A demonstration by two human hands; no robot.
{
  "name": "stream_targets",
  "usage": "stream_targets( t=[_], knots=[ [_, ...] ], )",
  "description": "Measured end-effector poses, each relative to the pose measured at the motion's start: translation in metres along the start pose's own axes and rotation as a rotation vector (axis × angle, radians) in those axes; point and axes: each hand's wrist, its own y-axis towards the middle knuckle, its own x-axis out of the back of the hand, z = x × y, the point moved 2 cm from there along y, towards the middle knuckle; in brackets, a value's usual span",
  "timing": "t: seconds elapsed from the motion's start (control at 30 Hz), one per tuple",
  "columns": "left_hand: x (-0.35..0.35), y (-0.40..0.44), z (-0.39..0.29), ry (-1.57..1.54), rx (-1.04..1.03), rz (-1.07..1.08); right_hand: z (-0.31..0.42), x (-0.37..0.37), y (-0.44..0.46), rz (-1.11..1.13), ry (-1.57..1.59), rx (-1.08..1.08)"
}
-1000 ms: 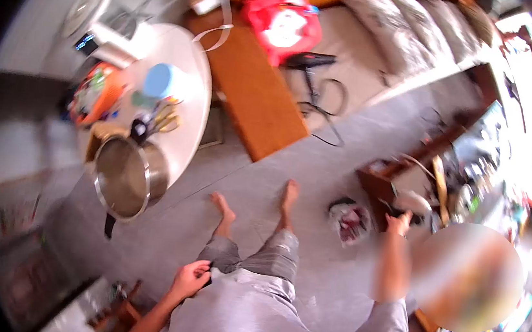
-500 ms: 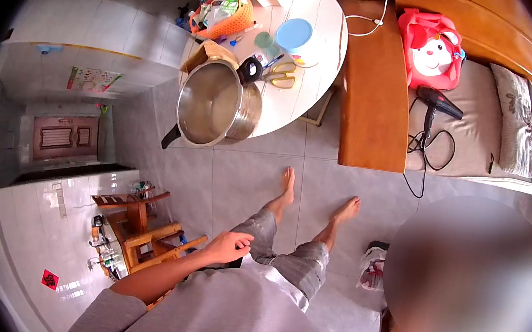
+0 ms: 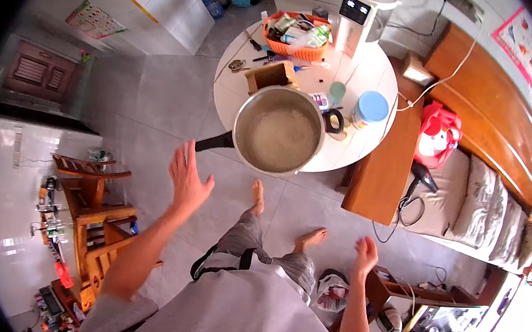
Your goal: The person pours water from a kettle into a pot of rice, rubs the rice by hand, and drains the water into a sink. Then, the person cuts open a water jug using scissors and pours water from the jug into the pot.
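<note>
A large metal pot (image 3: pixel 279 132) sits at the near edge of a round white table (image 3: pixel 227 100), its black handle (image 3: pixel 215 142) pointing left and a second black grip on its right side. My left hand (image 3: pixel 188 178) is just below the long handle's end, fingers spread and holding nothing. Further right and lower, my right hand (image 3: pixel 365 255) is raised over the floor, away from the pot, its fingers bent close together; whether they hold anything is too small to tell. Behind the pot stands an open cardboard box (image 3: pixel 270 76).
On the table are an orange basket (image 3: pixel 304 52), a blue-lidded tub (image 3: pixel 370 109) and a white appliance (image 3: pixel 353 29). A wooden sofa (image 3: pixel 387 172) with a hair dryer (image 3: pixel 425 177) is at right. A plastic bag (image 3: pixel 333 294) lies near my feet.
My left hand has risen from my waist toward the pot's handle, and its fingers have spread. My right hand, previously hidden, has come into view. The camera's view has shifted, showing more of the table.
</note>
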Motion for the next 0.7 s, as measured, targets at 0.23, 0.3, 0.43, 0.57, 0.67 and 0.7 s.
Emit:
stream_targets(
  t=[0.23, 0.3, 0.43, 0.57, 0.67, 0.7],
  knots=[
    [-0.049, 0.142, 0.031, -0.341, -0.331, 0.938, 0.232, -0.302, -0.059, 0.541, -0.563, 0.622],
    [-0.086, 0.155, 0.034, -0.493, -0.279, 1.234, 0.183, -0.354, 0.0, 0.521, -0.805, 0.692],
    [-0.087, 0.141, 0.027, -0.839, -0.042, 1.442, 0.128, -0.402, 0.066, 0.181, -1.23, 0.256],
    [-0.093, 0.122, 0.024, -0.814, 0.007, 1.453, 0.096, -0.429, 0.042, 0.237, -1.399, 0.497],
    [-0.085, 0.111, 0.023, -0.904, 0.122, 1.278, 0.078, -0.429, 0.016, 0.911, -1.248, 0.807],
    [-0.09, 0.104, 0.03, -0.913, 0.118, 1.283, 0.084, -0.423, 0.001, 1.075, -1.38, 0.796]
  ],
)
